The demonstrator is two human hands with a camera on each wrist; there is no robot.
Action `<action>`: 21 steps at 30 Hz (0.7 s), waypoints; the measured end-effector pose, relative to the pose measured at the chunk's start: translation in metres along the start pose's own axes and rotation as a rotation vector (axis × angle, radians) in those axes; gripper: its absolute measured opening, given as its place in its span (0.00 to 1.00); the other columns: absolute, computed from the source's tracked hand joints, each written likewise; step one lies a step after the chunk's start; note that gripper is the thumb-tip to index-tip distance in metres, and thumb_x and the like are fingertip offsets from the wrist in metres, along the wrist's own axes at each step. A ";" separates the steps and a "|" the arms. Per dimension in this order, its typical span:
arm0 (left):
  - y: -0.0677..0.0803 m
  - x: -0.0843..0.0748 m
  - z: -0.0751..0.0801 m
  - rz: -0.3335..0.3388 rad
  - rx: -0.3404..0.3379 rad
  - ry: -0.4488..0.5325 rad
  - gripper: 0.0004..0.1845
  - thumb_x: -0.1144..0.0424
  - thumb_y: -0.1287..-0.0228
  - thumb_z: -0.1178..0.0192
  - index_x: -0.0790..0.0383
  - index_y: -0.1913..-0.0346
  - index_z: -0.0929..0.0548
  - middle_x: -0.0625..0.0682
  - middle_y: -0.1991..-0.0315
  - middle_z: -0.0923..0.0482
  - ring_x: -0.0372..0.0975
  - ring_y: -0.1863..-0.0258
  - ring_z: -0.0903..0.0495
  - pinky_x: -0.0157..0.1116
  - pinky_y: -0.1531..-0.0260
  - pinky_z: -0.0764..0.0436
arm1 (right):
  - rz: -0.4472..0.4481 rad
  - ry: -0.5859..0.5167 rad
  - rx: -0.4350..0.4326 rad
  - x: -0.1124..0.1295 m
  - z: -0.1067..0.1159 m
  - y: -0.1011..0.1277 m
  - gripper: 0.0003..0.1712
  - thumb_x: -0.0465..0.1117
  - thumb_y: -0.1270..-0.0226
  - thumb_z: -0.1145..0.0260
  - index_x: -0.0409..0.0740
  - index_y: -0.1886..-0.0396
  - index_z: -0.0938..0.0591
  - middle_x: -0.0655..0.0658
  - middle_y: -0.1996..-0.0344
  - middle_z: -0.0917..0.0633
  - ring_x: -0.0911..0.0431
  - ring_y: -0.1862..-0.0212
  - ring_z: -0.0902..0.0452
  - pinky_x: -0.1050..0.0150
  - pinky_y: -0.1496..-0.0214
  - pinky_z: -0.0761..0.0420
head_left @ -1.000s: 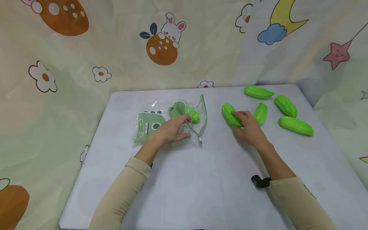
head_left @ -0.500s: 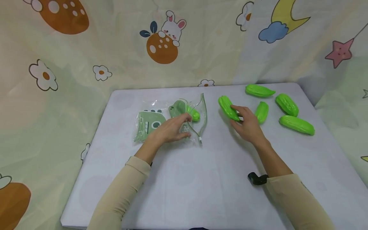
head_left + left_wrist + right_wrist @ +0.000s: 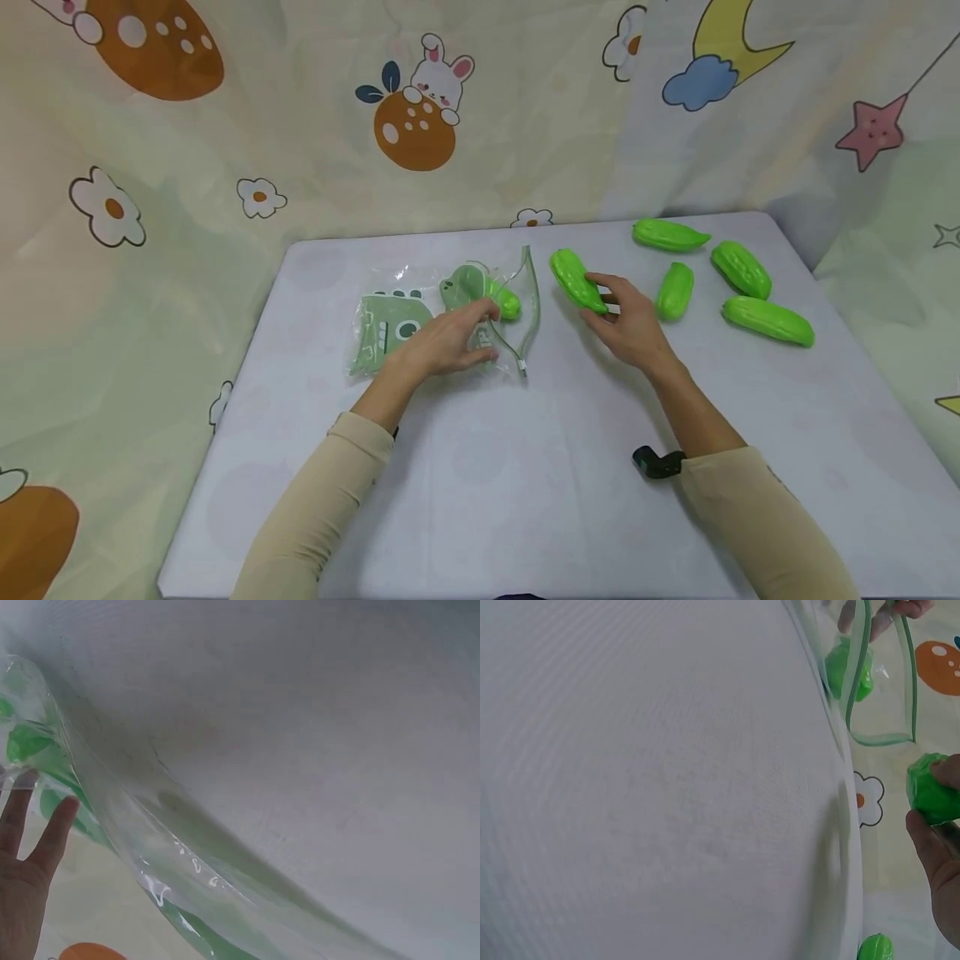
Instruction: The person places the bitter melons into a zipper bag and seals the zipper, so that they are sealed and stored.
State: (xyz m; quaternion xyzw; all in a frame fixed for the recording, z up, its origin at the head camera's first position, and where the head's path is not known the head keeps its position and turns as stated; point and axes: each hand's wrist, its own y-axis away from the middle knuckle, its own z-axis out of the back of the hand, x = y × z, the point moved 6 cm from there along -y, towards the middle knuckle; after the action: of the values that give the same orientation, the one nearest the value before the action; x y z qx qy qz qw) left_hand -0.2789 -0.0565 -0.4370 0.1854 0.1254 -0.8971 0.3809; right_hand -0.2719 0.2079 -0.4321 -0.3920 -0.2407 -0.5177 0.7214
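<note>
My right hand [image 3: 626, 325] grips a bright green toy bitter melon [image 3: 573, 279], thumb and fingers around its near end. The right wrist view also has this bitter melon [image 3: 928, 796] between the fingertips. To its left lies a clear zip bag [image 3: 390, 333] with a green dinosaur print, its green-edged mouth [image 3: 881, 739] standing agape toward the right hand. My left hand [image 3: 442, 337] holds the bag near that mouth, fingers at the upper film and thumb lower down. Inside the bag sits another bitter melon [image 3: 506, 302], partly hidden by print and fingers.
Several more bitter melons lie at the back right of the white table [image 3: 480, 500], the nearest bitter melon [image 3: 676, 292] just right of the right hand. A cartoon-printed cloth [image 3: 315, 108] hangs behind the table. A black wrist camera [image 3: 657, 462] sticks out from the right sleeve.
My right hand has lifted the bitter melon and carried it left toward the bag's mouth, away from the others. The left hand and the bag have stayed in place.
</note>
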 end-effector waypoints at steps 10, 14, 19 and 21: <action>-0.003 -0.001 -0.002 -0.001 0.002 -0.003 0.31 0.49 0.46 0.32 0.48 0.42 0.34 0.42 0.43 0.29 0.36 0.44 0.28 0.38 0.48 0.26 | 0.011 -0.106 -0.002 0.006 -0.008 -0.005 0.31 0.35 0.42 0.31 0.50 0.37 0.28 0.44 0.44 0.27 0.45 0.49 0.24 0.53 0.54 0.19; -0.003 -0.002 -0.003 -0.018 0.007 -0.008 0.31 0.48 0.45 0.33 0.48 0.42 0.35 0.43 0.43 0.29 0.37 0.44 0.28 0.38 0.49 0.26 | 0.011 -0.078 0.011 0.009 -0.012 -0.006 0.31 0.38 0.41 0.31 0.50 0.37 0.28 0.45 0.44 0.26 0.47 0.50 0.23 0.57 0.56 0.19; -0.002 -0.003 -0.003 -0.038 0.006 -0.008 0.30 0.49 0.45 0.33 0.48 0.42 0.35 0.44 0.44 0.29 0.38 0.44 0.27 0.39 0.49 0.25 | 0.029 -0.033 0.053 0.014 -0.018 -0.009 0.30 0.40 0.40 0.32 0.49 0.37 0.28 0.44 0.45 0.27 0.46 0.50 0.23 0.59 0.56 0.19; -0.002 -0.003 -0.002 -0.038 0.004 -0.010 0.30 0.49 0.45 0.33 0.48 0.42 0.35 0.44 0.44 0.28 0.38 0.45 0.27 0.39 0.49 0.25 | 0.037 -0.018 0.066 0.015 -0.020 -0.010 0.30 0.40 0.40 0.32 0.49 0.37 0.28 0.44 0.45 0.27 0.45 0.51 0.23 0.59 0.57 0.18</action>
State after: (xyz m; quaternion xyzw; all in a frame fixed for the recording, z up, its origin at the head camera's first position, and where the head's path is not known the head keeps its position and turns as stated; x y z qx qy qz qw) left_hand -0.2778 -0.0527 -0.4375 0.1791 0.1252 -0.9053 0.3643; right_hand -0.2774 0.1813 -0.4293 -0.3769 -0.2570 -0.4923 0.7413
